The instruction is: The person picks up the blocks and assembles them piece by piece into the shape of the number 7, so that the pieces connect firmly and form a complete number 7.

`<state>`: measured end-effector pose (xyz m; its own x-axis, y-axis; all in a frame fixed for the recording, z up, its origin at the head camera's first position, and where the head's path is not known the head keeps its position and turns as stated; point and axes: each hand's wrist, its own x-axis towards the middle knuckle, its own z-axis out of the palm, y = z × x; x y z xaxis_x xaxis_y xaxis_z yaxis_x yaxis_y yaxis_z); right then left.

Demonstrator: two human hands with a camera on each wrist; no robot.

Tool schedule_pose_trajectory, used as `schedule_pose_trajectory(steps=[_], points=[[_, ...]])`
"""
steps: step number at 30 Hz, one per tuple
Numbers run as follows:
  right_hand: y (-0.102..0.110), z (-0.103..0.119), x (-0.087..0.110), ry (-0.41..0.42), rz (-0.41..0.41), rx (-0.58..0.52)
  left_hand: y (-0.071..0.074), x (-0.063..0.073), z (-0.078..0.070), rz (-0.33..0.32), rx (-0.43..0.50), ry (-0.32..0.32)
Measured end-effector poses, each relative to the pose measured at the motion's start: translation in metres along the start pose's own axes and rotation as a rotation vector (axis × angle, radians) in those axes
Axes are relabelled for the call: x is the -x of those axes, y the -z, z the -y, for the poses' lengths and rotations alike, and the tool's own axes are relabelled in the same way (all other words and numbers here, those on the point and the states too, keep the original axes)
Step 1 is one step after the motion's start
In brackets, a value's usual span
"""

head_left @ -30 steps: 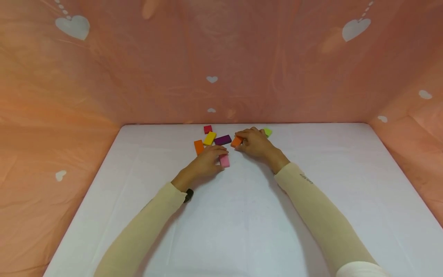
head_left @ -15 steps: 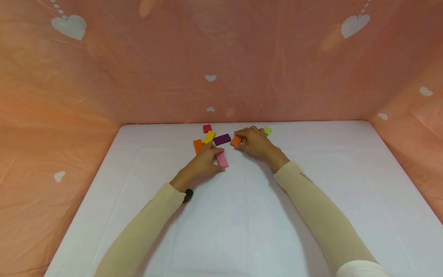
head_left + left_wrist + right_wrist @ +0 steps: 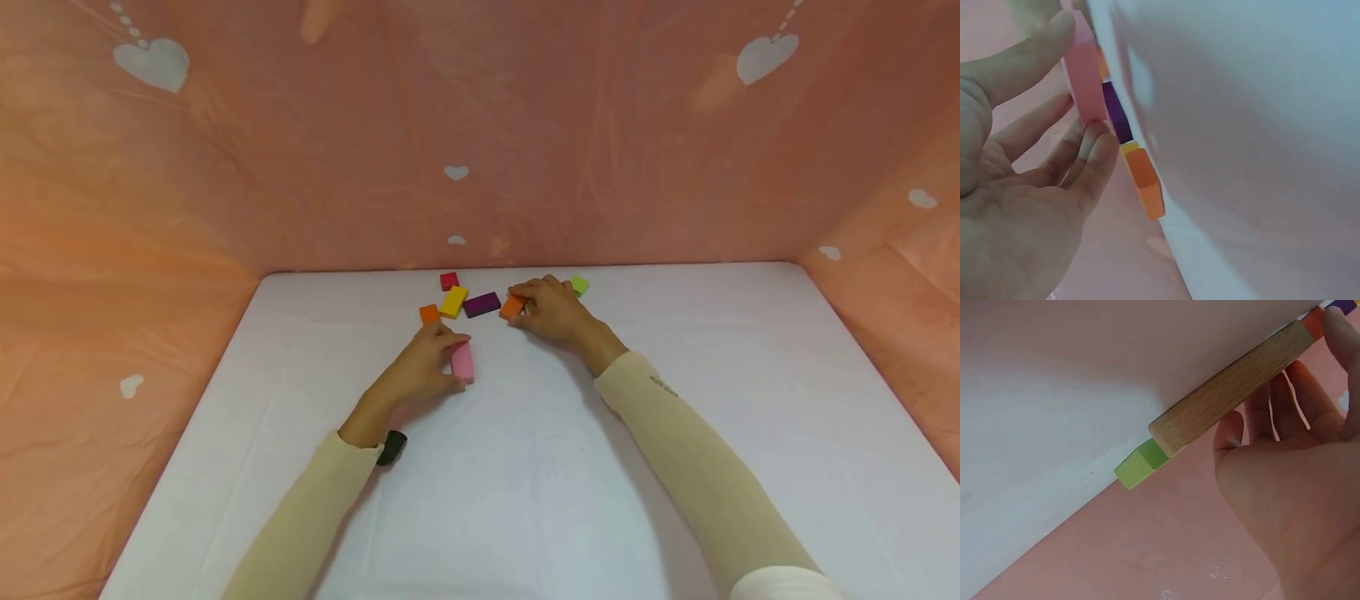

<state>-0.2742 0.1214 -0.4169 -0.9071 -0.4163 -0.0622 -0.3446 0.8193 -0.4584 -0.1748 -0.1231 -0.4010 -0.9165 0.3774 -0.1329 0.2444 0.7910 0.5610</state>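
Observation:
A pink block (image 3: 462, 363) is pinched between the thumb and fingers of my left hand (image 3: 423, 367); the left wrist view shows the thumb at one end of the pink block (image 3: 1086, 78) and fingertips at the other. My right hand (image 3: 555, 310) grips an orange block (image 3: 513, 306) between thumb and fingers at the back of the table. Beside the right fingers, a plain wooden block (image 3: 1232, 390) appears in the right wrist view, hidden under the hand from the head view. Just beyond the left fingers lies another orange block (image 3: 429, 313), partly covered.
Yellow (image 3: 453, 302), purple (image 3: 482, 305) and red (image 3: 448, 281) blocks lie between and behind the hands. A light green block (image 3: 579, 285) sits right of the right hand. The white table (image 3: 525, 483) ends at a peach curtain (image 3: 375, 200) with white hearts.
My left hand has drawn the pink block left and nearer to me, away from the purple block. The right hand stays where it was, holding the orange block.

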Motion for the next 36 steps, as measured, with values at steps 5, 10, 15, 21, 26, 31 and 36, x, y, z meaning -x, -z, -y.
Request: schedule_pose_trajectory(steps=[5, 10, 15, 21, 26, 31, 36], points=[[0.001, -0.001, 0.0, 0.005, -0.009, -0.009, -0.005, 0.013, 0.0, 0.025, 0.032, 0.001], [0.0, -0.003, -0.001, 0.014, -0.006, -0.018, -0.01, 0.027, -0.002, 0.029, 0.032, -0.032], [0.0, -0.005, -0.001, 0.014, -0.003, -0.012, -0.015, 0.038, -0.006, 0.054, 0.026, -0.045], [0.0, -0.003, 0.0, -0.004, 0.01, -0.021, -0.019, 0.044, -0.01, 0.063, 0.028, -0.066], [-0.001, -0.001, -0.001, -0.02, 0.019, -0.025, -0.021, 0.045, -0.008, 0.064, 0.025, -0.078], [-0.001, -0.001, -0.002, -0.023, 0.008, -0.016, -0.022, 0.045, -0.005, 0.06, 0.04, -0.081], [-0.002, -0.001, -0.004, -0.029, 0.011, -0.027, -0.021, 0.045, -0.004, 0.061, 0.053, -0.08]])
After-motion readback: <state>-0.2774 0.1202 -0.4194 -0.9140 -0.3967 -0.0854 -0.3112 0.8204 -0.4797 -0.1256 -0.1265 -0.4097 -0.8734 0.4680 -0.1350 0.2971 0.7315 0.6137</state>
